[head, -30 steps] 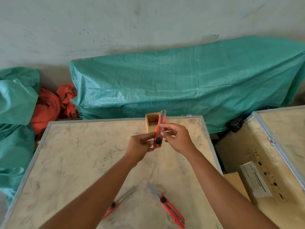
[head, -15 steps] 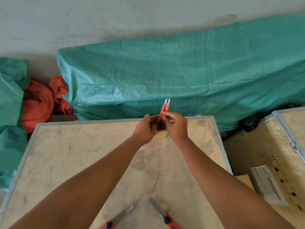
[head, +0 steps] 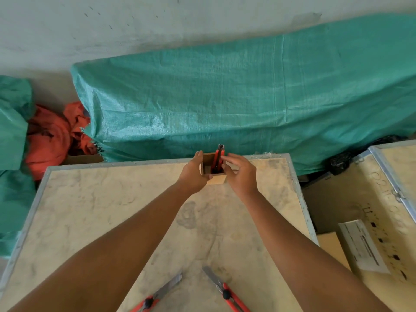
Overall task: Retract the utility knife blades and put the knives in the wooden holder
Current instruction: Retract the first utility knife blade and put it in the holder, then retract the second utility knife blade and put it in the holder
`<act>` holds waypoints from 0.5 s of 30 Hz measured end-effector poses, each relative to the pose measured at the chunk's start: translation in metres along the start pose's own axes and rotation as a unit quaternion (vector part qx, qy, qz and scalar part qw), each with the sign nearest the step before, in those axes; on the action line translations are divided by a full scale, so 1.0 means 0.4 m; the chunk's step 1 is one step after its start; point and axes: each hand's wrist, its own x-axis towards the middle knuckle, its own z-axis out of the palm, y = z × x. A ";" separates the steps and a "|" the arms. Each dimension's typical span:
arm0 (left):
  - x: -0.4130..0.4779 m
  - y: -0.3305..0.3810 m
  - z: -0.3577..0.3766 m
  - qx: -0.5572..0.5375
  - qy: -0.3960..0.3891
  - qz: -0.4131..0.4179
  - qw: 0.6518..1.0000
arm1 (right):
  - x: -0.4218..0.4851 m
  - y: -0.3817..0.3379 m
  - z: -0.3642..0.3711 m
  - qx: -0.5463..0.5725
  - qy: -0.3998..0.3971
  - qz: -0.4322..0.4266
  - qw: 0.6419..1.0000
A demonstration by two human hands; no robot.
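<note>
A small wooden holder point(head: 217, 179) stands near the far edge of the plywood table point(head: 94, 212). A red utility knife point(head: 219, 153) stands upright inside it, top sticking out. My left hand point(head: 193, 174) grips the holder's left side. My right hand point(head: 242, 174) is beside the knife with fingers spread, fingertips just at its upper part. Two more red utility knives lie near the front edge with blades extended: one on the left point(head: 158, 293), one on the right point(head: 225, 291).
Behind the table lies a large green tarp-covered bundle point(head: 247, 97), with orange cloth point(head: 49, 140) at the left. An open wooden crate point(head: 382, 194) holding a white box point(head: 362, 246) sits to the right.
The knife went from my two hands over the table down into the holder. My left hand moved onto the holder and my right hand's fingers opened off the knife.
</note>
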 end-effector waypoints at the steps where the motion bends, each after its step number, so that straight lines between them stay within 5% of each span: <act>1: -0.013 0.002 -0.001 0.000 0.008 0.003 1.000 | -0.017 0.001 -0.009 0.005 0.002 0.009 1.000; 7: -0.157 -0.002 0.019 -0.028 0.042 -0.020 0.999 | -0.210 -0.012 -0.053 0.002 -0.019 0.058 0.998; 15: -0.484 -0.176 0.030 -0.116 0.041 -0.076 0.990 | -0.527 -0.094 0.005 0.040 -0.151 0.139 0.978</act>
